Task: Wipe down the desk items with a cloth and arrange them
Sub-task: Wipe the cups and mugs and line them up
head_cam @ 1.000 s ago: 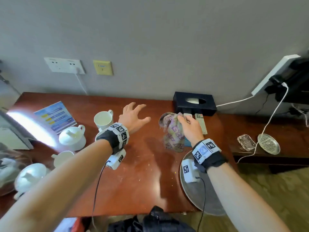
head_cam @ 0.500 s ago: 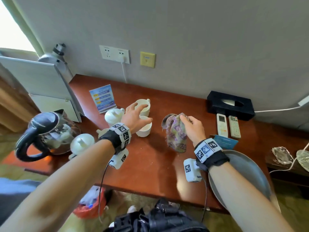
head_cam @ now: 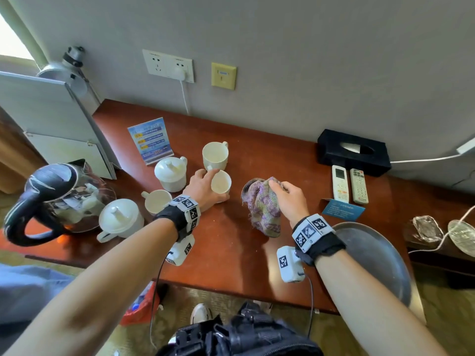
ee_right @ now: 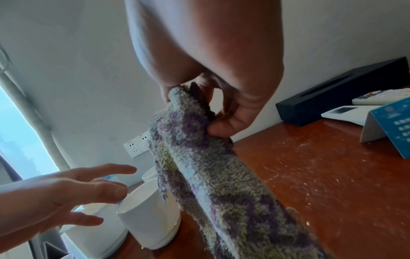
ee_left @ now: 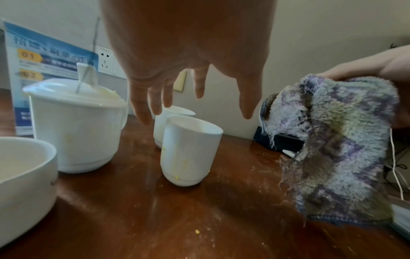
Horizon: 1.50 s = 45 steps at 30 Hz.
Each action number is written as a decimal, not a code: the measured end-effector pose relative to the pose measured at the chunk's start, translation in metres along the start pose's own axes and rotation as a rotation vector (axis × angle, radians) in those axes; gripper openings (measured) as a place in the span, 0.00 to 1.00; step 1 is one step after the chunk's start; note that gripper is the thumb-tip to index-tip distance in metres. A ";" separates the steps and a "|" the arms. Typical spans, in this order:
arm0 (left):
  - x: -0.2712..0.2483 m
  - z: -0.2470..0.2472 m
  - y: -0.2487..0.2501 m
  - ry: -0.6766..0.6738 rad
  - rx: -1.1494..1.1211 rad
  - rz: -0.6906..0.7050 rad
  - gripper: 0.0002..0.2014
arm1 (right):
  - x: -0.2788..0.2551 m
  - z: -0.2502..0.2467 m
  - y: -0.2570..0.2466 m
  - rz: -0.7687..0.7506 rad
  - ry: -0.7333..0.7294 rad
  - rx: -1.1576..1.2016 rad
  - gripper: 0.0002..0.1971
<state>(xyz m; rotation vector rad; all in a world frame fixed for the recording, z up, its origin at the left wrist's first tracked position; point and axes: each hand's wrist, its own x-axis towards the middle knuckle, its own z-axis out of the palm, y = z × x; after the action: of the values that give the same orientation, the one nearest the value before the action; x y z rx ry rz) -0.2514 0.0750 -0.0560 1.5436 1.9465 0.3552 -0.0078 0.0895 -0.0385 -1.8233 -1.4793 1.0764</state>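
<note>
1. While the left hand (head_cam: pixel 203 186) reaches with spread, relaxed fingers over a handleless white cup (head_cam: pixel 221 185), the right hand (head_cam: pixel 289 199) pinches a bunched cloth (head_cam: pixel 262 209) clear of the desk (head_cam: pixel 231 253), probably ready to wipe that cup. More white mugs (head_cam: pixel 215 155), two of them lidded, cluster just left.
2. Seen from the left wrist, the fingers (ee_left: pixel 142 108) hang straight above the cup (ee_left: pixel 188 150), not touching it; its smooth glazed wall carries yellowish specks, and crumbs dot the glossy wood.
3. From the right wrist, thumb and fingertips (ee_right: pixel 221 129) nip the cloth (ee_right: pixel 210 175) by its top edge, a fuzzy purple-green terry that droops limply.
</note>
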 end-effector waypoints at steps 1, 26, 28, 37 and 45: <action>0.001 0.002 0.000 -0.006 0.001 -0.013 0.43 | 0.001 0.000 0.002 0.009 -0.001 0.000 0.24; 0.008 0.031 0.015 -0.122 0.044 0.064 0.45 | -0.011 -0.012 0.023 0.023 0.032 0.106 0.28; 0.005 0.036 0.020 -0.149 -0.008 0.090 0.45 | -0.014 -0.012 0.022 -0.006 0.013 0.176 0.27; -0.005 0.038 0.044 -0.183 -0.126 0.195 0.45 | -0.032 0.013 0.014 -0.048 -0.095 0.335 0.10; -0.012 0.037 0.053 -0.187 -0.110 0.268 0.45 | -0.031 0.020 0.014 -0.022 -0.038 0.428 0.13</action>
<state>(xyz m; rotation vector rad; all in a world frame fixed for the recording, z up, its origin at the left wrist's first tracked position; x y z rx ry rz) -0.1863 0.0720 -0.0512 1.7036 1.5562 0.4066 -0.0194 0.0548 -0.0525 -1.4887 -1.1732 1.3061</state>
